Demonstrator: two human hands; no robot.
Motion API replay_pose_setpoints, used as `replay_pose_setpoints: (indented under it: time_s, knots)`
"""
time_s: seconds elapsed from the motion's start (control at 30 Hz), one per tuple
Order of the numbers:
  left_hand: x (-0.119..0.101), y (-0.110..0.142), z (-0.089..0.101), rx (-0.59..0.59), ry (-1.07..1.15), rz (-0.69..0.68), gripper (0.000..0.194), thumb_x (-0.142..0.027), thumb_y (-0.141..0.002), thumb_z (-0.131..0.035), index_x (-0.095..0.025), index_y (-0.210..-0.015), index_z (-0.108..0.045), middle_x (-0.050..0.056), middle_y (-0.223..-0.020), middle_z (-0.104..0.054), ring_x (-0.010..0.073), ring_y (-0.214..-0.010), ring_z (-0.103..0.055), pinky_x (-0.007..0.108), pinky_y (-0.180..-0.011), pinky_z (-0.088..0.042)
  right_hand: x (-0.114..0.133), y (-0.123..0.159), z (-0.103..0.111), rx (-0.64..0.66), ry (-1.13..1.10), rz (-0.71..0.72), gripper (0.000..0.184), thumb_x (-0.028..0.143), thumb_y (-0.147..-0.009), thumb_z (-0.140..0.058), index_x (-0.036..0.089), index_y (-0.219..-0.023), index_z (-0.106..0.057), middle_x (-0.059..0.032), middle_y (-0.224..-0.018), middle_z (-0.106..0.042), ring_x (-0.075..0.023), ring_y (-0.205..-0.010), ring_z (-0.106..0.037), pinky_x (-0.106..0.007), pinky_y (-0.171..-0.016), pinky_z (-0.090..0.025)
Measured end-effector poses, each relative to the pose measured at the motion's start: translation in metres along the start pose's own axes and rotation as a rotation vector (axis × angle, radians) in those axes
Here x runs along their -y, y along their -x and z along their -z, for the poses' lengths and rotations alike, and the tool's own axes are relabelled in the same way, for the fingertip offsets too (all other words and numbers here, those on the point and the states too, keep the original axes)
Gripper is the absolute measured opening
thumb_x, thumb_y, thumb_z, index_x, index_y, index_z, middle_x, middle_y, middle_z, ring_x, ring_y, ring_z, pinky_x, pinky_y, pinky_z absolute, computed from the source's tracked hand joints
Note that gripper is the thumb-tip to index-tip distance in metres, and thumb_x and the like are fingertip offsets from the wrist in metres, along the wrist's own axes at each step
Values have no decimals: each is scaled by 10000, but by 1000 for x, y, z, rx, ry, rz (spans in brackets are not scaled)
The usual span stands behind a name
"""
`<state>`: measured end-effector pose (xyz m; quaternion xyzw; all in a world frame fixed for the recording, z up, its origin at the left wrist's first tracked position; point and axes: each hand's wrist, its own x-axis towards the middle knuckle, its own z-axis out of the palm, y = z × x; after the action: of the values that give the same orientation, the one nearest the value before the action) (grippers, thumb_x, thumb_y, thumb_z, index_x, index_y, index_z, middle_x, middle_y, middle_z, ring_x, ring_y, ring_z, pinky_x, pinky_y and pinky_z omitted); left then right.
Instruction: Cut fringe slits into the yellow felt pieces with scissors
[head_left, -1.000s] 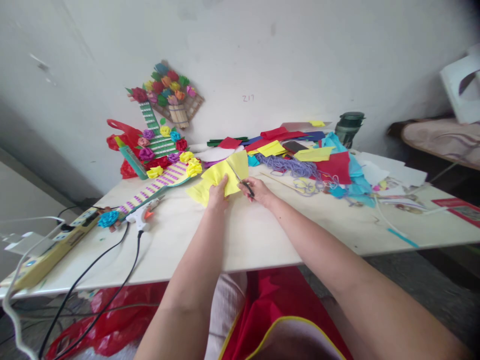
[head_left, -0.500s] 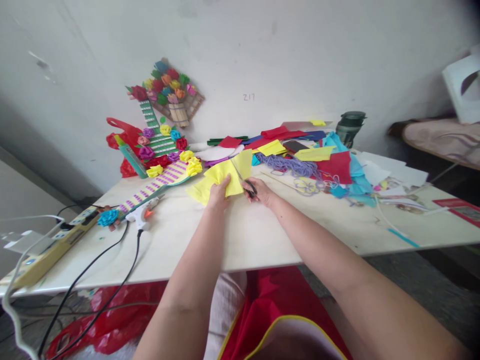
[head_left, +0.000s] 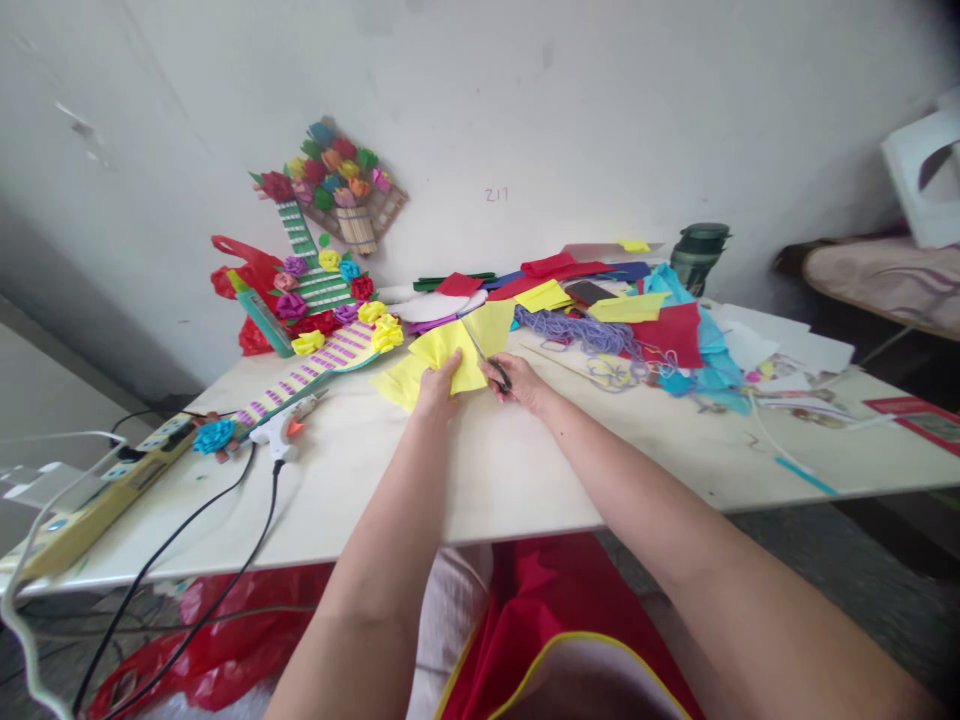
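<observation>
My left hand (head_left: 435,388) pinches a sheet of yellow paper (head_left: 442,352) and holds it just above the table (head_left: 525,470). My right hand (head_left: 516,379) grips small dark-handled scissors (head_left: 487,362). Their blades reach up into the yellow paper beside my left fingers. Both arms stretch forward from the table's near edge.
A white glue gun (head_left: 283,430) with a black cord lies to the left, beside a power strip (head_left: 90,500) and a striped paper craft with flowers (head_left: 322,360). Coloured paper scraps (head_left: 660,320) and purple yarn (head_left: 577,330) pile up at the back right. A dark bottle (head_left: 696,255) stands by the wall.
The scissors have moved a little further up into the yellow paper and the cut flap on the right has shifted. My left hand stays where it was.
</observation>
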<state>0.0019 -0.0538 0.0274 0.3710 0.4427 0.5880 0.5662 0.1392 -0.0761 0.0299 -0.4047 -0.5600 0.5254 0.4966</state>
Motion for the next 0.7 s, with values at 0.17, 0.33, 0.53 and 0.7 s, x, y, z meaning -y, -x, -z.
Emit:
replay_pose_setpoints:
  time_s: [0.17, 0.33, 0.53, 0.7]
  knots:
    - [2, -2, 1, 35, 33, -17, 331, -325, -626, -689, -227, -933, -614, 76, -1007, -643, 260, -948, -605, 355, -742, -502, -5, -5, 0, -6, 12, 28, 322, 432, -642, -654, 174, -716, -476, 88, -420, -453, -41, -310, -385, -161, -305, -287]
    - [1, -2, 1, 10, 61, 4, 358, -333, -591, -717, -230, -919, -617, 60, -1037, -637, 255, -934, -609, 339, -722, -504, -11, -10, 0, -33, 17, 69, 327, 423, -614, -673, 168, -717, -497, 92, -414, -446, -43, -304, -377, -172, -304, -298]
    - [-2, 0, -1, -26, 11, 12, 354, -369, -597, -710, -226, -908, -617, 62, -1007, -649, 261, -917, -614, 346, -714, -503, -5, -5, -2, -19, -2, 15, 336, 424, -622, -674, 173, -743, -486, 92, -419, -454, -47, -310, -399, -162, -296, -278]
    - [0, -1, 0, 18, 12, 5, 327, -351, -610, -709, -221, -898, -627, 69, -975, -655, 263, -927, -612, 358, -728, -511, 0, -1, -1, 4, 7, 3, 319, 443, -681, -628, 176, -688, -456, 72, -431, -473, -44, -311, -411, -155, -279, -240]
